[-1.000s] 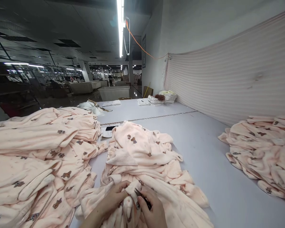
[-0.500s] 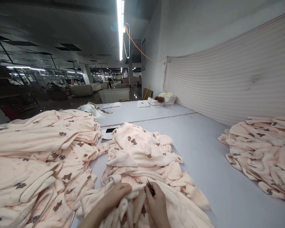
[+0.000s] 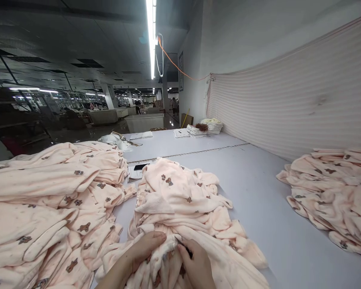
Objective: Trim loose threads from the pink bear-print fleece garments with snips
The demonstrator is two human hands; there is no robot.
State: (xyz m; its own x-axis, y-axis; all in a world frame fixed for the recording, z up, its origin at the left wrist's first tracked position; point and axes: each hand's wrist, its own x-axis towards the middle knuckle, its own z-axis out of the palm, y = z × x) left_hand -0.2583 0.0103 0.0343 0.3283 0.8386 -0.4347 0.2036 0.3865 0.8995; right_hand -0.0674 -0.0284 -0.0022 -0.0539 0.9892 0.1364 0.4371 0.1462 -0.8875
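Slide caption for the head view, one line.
Left hand grips peach printed fabric; right hand holds a dark tool close by.

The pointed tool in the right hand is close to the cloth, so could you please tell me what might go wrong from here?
The pointed tool in the right hand has its tip at the pink cloth, so a slip might nick it. The left hand grips that cloth nearby, so a finger could be pricked. The garment pile on the left lies close, so pieces might get mixed.

A clothes factory: pink fleece clothes (image 3: pixel 45 180) lie heaped left of the left hand (image 3: pixel 147 245), with a huge hall (image 3: pixel 172 120) far past it.
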